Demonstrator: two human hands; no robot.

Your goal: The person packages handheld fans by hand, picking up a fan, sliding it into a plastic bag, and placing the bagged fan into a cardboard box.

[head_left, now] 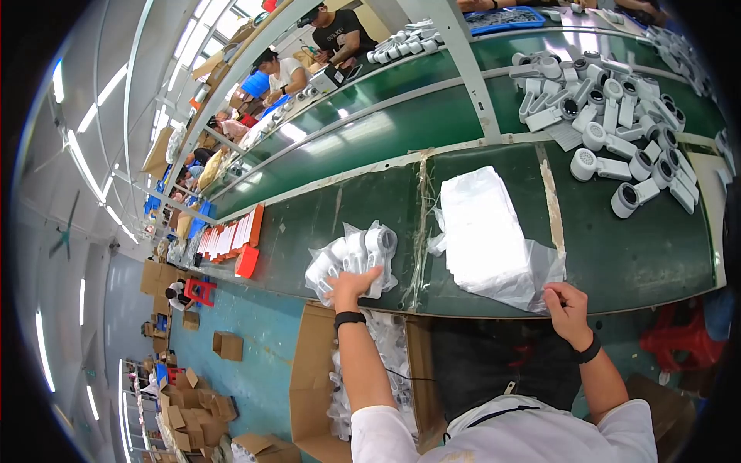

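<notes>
On the green bench, my left hand (353, 287) grips the near side of a row of bagged white fabric shavers (356, 251). Its thumb points right, while the other fingers are partly hidden among the clear bags. To the right lies a stack of flat clear-white plastic bags (480, 228). My right hand (569, 312) pinches the near right corner of a plastic bag (540, 270) at that stack, close to the bench's front edge.
Unbagged fabric shavers (617, 104) lie heaped at the back right. Below my left arm stands an open carton (315, 386) containing bagged pieces. Orange-and-white boxes (231, 235) line the bench's left end. A metal post (471, 69) rises behind the bags. Several people work farther along.
</notes>
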